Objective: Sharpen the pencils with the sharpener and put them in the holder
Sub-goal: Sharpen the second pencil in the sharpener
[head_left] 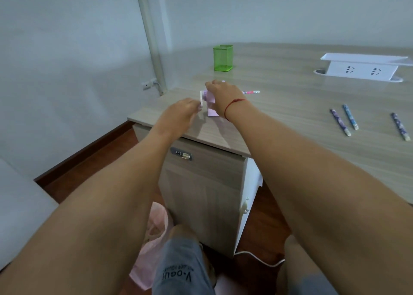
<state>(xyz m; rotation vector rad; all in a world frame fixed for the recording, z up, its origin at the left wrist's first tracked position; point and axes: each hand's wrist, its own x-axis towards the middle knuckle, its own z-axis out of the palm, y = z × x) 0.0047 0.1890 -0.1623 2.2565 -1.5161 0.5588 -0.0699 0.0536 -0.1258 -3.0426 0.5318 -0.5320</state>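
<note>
Pencil (251, 92) horizontal, axis left-right, toward sharpener (211, 111)

Office: desk (290, 107), pop-up sockets (362, 70).

Head cam, looks fwd/down over desk (290, 107) corner, close.

A pale wood-grain desk (290, 115) carries a white socket unit (362, 70) at its far right. Beneath the desk's near corner stands a matching cabinet (201, 194) with a grey combination lock (182, 155), beside a pink plastic bag (154, 238) and a white cable (263, 260) on the reddish-brown floor (93, 160). A white pipe (152, 37) runs up the wall corner, just beside a wall outlet (147, 85).
</note>
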